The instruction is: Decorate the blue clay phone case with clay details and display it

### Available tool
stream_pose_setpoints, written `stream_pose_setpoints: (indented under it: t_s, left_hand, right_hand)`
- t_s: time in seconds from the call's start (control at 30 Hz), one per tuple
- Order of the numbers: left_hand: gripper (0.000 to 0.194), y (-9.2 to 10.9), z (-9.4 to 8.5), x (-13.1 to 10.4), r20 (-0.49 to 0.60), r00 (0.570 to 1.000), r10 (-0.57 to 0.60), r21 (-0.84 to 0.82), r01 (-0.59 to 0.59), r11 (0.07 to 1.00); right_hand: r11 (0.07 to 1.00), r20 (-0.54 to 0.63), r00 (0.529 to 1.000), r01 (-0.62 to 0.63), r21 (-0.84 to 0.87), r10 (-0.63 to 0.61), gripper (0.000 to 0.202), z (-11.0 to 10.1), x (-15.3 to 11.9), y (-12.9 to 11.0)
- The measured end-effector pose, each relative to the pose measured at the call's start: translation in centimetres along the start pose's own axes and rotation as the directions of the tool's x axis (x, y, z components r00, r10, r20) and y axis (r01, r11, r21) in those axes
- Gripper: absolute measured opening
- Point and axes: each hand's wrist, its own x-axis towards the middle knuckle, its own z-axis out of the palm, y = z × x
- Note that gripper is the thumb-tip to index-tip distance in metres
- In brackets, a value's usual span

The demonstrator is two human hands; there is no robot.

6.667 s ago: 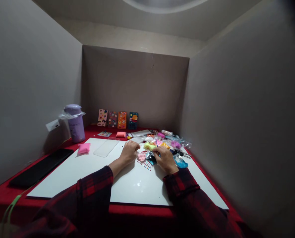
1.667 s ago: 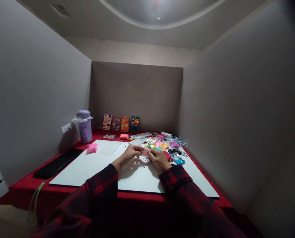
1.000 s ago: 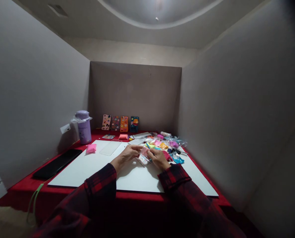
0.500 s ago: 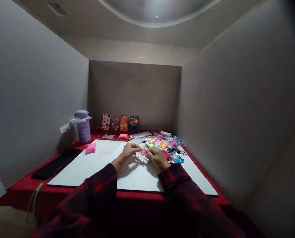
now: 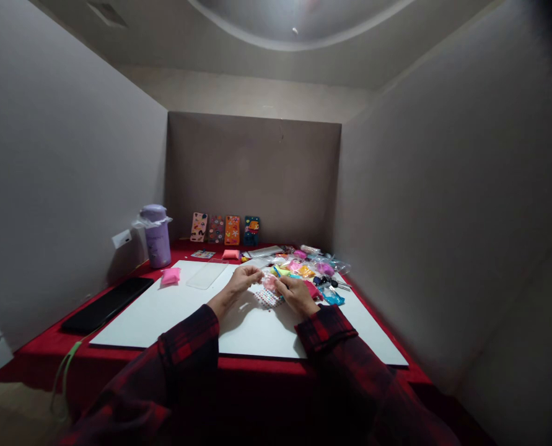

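Observation:
Above the white board (image 5: 164,322), my right hand (image 5: 297,293) pinches a small clear packet with pale pink contents (image 5: 269,283). My left hand (image 5: 242,282) is just left of the packet, its thumb and fingertips pressed together; whatever they hold is too small to make out. Under the packet lies a sheet of small coloured dots (image 5: 269,299). A clear phone case (image 5: 207,275) rests flat further left, and a pink packet (image 5: 170,276) lies near the board's left edge.
Coloured packets (image 5: 306,271) and a blue packet (image 5: 334,297) are heaped at the right. Decorated phone cases (image 5: 232,230) stand at the back. A purple bottle (image 5: 157,238) and a black flat object (image 5: 108,305) are at the left, on the red cloth (image 5: 266,365).
My left hand has shifted slightly up and left, away from the packet. My right hand remains at the packet, almost in place.

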Motion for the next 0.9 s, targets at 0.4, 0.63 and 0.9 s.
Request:
stream_pose_setpoints:
  t_s: [0.4,0.63,0.9]
  left_hand:
    - [0.019,-1.1,0.0,0.1,0.058,0.991,-0.119,-0.087,0.124,0.989]
    - [0.022,-1.4,0.0,0.1,0.129,0.983,-0.127,-0.163,0.148,0.976]
    - [0.021,-0.9,-0.1,-0.1,0.160,0.979,-0.125,-0.219,0.158,0.963]
  right_hand:
    - [0.997,0.025,1.000,0.015,0.070,-0.017,0.027,0.3,0.1,0.3]
    - [0.995,0.032,0.999,0.020,0.099,-0.023,0.028,0.2,0.1,0.3]
    - [0.993,0.030,0.999,0.033,0.113,-0.037,0.030,0.1,-0.1,0.1]
